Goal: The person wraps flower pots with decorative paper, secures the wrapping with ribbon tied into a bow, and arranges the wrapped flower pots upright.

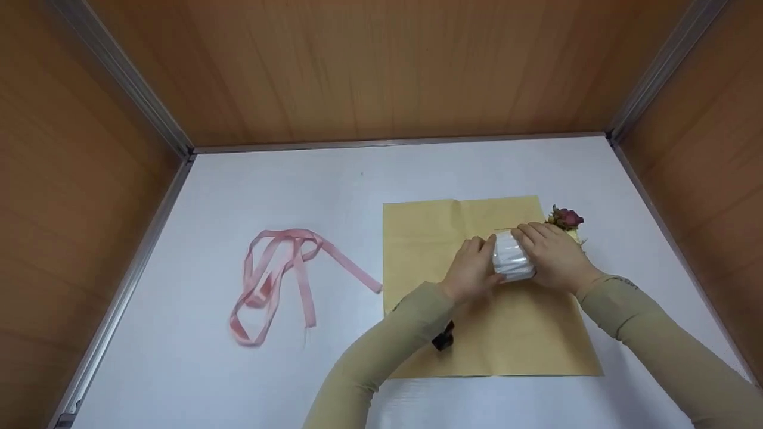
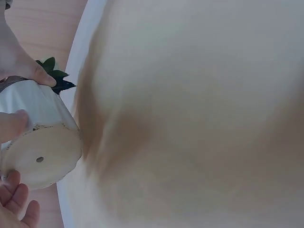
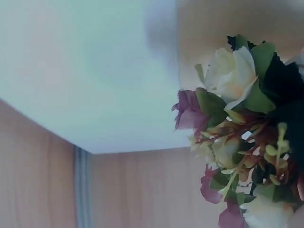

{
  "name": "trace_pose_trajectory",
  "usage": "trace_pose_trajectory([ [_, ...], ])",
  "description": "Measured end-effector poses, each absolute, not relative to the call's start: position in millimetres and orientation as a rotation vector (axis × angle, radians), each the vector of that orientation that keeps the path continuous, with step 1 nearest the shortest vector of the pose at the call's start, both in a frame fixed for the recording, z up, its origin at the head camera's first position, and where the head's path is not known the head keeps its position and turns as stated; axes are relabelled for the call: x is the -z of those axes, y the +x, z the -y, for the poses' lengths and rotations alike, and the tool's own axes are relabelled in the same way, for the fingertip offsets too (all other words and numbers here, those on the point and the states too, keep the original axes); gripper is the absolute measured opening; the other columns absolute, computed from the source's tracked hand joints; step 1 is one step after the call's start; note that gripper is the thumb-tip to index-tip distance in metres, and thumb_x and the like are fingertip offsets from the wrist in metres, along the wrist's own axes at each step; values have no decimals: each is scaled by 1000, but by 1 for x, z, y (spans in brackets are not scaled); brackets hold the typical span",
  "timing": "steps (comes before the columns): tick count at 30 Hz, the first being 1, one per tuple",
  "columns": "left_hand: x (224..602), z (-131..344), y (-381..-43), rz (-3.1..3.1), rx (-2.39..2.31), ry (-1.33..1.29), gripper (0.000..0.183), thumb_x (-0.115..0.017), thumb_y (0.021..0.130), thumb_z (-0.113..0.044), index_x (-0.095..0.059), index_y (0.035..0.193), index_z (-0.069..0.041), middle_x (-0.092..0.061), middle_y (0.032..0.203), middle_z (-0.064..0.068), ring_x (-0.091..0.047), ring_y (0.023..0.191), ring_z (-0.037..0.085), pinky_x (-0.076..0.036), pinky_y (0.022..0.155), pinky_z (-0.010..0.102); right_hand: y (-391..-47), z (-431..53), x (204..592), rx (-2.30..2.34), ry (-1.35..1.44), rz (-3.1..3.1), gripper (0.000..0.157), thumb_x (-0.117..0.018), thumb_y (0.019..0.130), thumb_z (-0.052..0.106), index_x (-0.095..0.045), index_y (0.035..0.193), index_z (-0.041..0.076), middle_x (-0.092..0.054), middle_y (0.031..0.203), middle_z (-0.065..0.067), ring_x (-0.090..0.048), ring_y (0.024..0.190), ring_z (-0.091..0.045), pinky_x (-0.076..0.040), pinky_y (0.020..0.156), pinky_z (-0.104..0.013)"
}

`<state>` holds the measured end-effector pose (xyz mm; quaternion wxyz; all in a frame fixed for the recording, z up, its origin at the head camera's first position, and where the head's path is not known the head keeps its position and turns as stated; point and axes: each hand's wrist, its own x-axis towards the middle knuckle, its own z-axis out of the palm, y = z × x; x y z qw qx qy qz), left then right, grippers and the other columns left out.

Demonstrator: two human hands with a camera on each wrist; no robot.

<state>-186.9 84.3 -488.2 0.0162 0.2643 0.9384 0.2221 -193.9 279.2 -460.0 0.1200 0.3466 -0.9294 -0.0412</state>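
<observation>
A white flowerpot (image 1: 511,257) is tipped on its side above the yellow-brown paper sheet (image 1: 429,250). My left hand (image 1: 472,268) grips it near the base, with the thumb on its wall and the fingers at the bottom edge. At the rim end, my right hand (image 1: 551,253) holds the pot from the other side. The pot's round bottom, with a small hole, faces the left wrist view. Artificial flowers (image 3: 230,76), cream and dusty purple with green leaves, fill the pot. In the head view my right hand mostly hides them.
A tangled pink ribbon (image 1: 301,274) lies on the white table (image 1: 179,262) left of the paper, one end reaching the paper's edge. Under my left forearm a small black object (image 1: 443,338) shows. Wooden walls (image 1: 381,71) enclose the table at the back and both sides.
</observation>
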Motion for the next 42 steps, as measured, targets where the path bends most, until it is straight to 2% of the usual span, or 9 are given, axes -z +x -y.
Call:
trace_pose_trajectory([
  [19,490,-102,-190,-2888,-592,808,71,-63,90,-37,-32,146,-6,-47,129,6,-44,120,16,-40,99,25,-199,-303,479,-86,992,2647,84,-91,48,16,-53,119,-7,-60,113,-22,-55,106,-39,-42,94,-52],
  [30,484,-114,-191,-2927,-454,860,70,-59,92,-42,-31,146,-5,-47,133,5,-47,120,17,-46,93,25,-201,-312,491,-209,902,2735,88,-91,51,16,-48,124,-7,-54,119,-25,-50,112,-42,-38,99,-54],
  [37,486,-116,-195,-2953,-397,846,72,-58,91,-44,-32,146,-7,-48,131,4,-47,120,16,-47,92,26,-201,-308,483,-291,893,2903,94,-90,57,21,-40,131,-7,-47,129,-27,-42,121,-43,-33,103,-55],
  [40,488,-117,-197,-2952,-411,858,73,-58,91,-46,-32,146,-6,-48,130,4,-47,120,17,-47,92,26,-200,-306,473,-479,839,3028,90,-84,68,30,-38,135,-7,-43,135,-28,-37,126,-45,-30,105,-58],
  [42,490,-117,-197,-2950,-424,868,73,-58,91,-46,-31,146,-6,-48,131,5,-47,120,17,-46,93,26,-200,-304,466,-622,773,3089,81,-74,80,36,-38,137,-8,-41,138,-29,-35,129,-46,-29,105,-60],
])
